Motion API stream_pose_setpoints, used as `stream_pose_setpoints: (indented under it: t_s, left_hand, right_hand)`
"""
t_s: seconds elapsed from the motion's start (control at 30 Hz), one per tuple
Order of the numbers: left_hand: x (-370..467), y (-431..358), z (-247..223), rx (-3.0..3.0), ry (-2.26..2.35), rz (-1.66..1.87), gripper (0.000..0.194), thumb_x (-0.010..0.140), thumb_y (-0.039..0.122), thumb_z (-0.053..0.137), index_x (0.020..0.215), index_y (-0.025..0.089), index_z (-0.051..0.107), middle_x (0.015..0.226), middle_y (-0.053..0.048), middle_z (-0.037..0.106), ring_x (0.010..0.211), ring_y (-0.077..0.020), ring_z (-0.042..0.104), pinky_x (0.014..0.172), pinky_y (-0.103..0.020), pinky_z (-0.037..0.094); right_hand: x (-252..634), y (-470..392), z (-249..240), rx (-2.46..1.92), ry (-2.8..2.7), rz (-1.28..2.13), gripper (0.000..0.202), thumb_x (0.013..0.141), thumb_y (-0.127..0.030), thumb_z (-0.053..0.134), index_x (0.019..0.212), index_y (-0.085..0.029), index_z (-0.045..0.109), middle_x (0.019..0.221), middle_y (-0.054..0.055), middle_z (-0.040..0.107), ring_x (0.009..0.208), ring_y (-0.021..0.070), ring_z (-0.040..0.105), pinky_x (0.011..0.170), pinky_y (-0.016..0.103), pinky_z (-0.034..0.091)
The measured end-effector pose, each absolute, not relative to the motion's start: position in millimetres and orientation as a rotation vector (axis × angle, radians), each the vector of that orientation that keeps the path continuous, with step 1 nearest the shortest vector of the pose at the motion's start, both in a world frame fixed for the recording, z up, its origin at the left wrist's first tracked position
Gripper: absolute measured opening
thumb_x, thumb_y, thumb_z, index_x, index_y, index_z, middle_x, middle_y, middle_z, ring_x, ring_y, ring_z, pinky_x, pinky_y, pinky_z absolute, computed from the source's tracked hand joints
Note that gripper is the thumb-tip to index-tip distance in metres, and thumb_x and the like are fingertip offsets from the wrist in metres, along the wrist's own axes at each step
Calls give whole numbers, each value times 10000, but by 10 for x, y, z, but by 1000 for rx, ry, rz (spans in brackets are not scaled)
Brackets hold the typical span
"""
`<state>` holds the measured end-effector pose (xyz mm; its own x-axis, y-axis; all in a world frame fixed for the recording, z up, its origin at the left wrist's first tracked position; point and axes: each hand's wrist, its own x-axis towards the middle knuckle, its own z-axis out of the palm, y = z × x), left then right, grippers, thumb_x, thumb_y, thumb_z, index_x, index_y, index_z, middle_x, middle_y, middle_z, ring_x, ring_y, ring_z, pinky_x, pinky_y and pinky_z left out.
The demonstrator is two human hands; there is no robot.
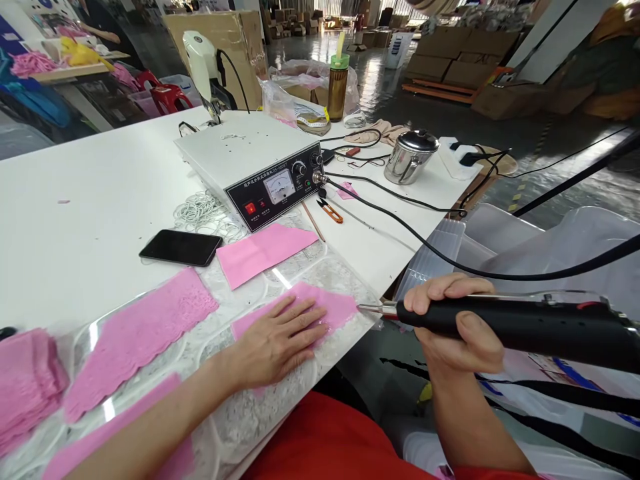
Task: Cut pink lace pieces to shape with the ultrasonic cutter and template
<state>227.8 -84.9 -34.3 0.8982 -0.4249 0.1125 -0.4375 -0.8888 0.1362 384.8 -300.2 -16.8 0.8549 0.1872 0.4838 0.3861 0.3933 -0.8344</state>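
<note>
My left hand [280,339] lies flat, fingers stretched out, on a pink fabric piece [337,305] at the front edge of the table. In my right hand [465,320] is a thick black handheld ultrasonic tool [540,328], its thin metal tip at the right end of that fabric. My fingers wrap round the tool's front part. A plain pink fabric piece [265,252] lies just beyond, against the black-fronted control box [280,187] with a dial. Another pink piece with a lacy edge [145,340] lies to the left, and part of one more [120,427] shows under my left forearm.
A phone [181,247], white elastic cords [203,212] and orange thread snips [331,211] lie near the box. Folded pink fabric [30,387] is at far left. Behind stand a steel mug [407,160] and a bottle [337,90]. A black cable [480,270] crosses above the right side.
</note>
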Motion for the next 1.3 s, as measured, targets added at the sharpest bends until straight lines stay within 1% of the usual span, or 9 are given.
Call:
stream_pose_setpoints:
  t_s: [0.13,0.27,0.37,0.6,0.8,0.9,1.0,1.13,1.3]
  left_hand:
    - [2277,-850,-339,2911,-655,100,430,1025,334,378,1433,210,440,1512,-47,396,1429,-251,316,1193,-486,231]
    - [2280,-850,-345,2912,-667,125,424,1026,327,375,1420,194,457,1510,-47,398,1425,-258,324,1190,-491,235]
    - [2280,-848,-355,2905,-674,157,422,1024,322,382,1415,184,463,1507,-44,406,1418,-263,336,1191,-487,233]
    - [2278,-848,-370,2930,-694,141,436,1026,365,372,1407,178,474,1507,-54,404,1427,-263,318,1208,-480,171]
    - [2277,-851,-327,2854,-652,138,481,1017,456,359,1403,196,479,1515,-59,397,1427,-260,320,1211,-457,158]
    - [2157,-825,-244,2831,-581,145,445,1027,406,343,1378,188,507,1512,-67,403,1442,-255,288,1206,-454,174]
    - [1908,-757,-202,2822,-395,145,399,1029,335,346,1341,181,542,1503,-77,417,1438,-243,301,1191,-452,221]
    - [1525,-685,-266,2792,-88,151,381,1016,342,395,1304,167,573,1484,-89,445,1426,-251,327,1170,-457,271]
    - [1347,-736,-383,2769,71,144,392,995,378,451,1313,184,570,1484,-101,444,1430,-275,315,1168,-516,242]
  right_hand:
    - [3851,-2994,-175,-1165,-593,-135,150,768,-385,532,789,-241,494,721,-1,422,497,119,455,444,302,404]
    - [3859,-2994,-169,-1089,-625,-97,100,791,-336,565,803,-240,541,728,-3,456,523,123,478,452,309,423]
    - [3870,-2988,-162,-1036,-633,-77,86,780,-309,595,800,-229,574,713,-4,484,522,124,502,450,306,444]
    - [3897,-2989,-128,-950,-547,-90,154,663,-253,579,791,-198,644,705,0,566,483,131,535,410,305,436]
    - [3893,-3028,-11,-941,-464,-177,214,554,-210,505,718,-175,639,640,-13,562,438,124,520,394,285,392]
    - [3806,-3058,25,-979,-458,-141,257,518,-206,474,710,-192,644,632,-12,557,449,131,496,400,296,374]
    - [3679,-3061,9,-1003,-497,-81,223,555,-236,503,720,-225,653,673,-8,553,473,140,459,401,310,338]
    - [3467,-2950,-28,-969,-547,140,159,641,-283,600,777,-228,661,725,-10,539,499,136,453,434,355,358]
    - [3147,-2701,-33,-866,-709,397,195,671,-296,617,845,-208,631,745,0,541,516,138,511,457,350,423]
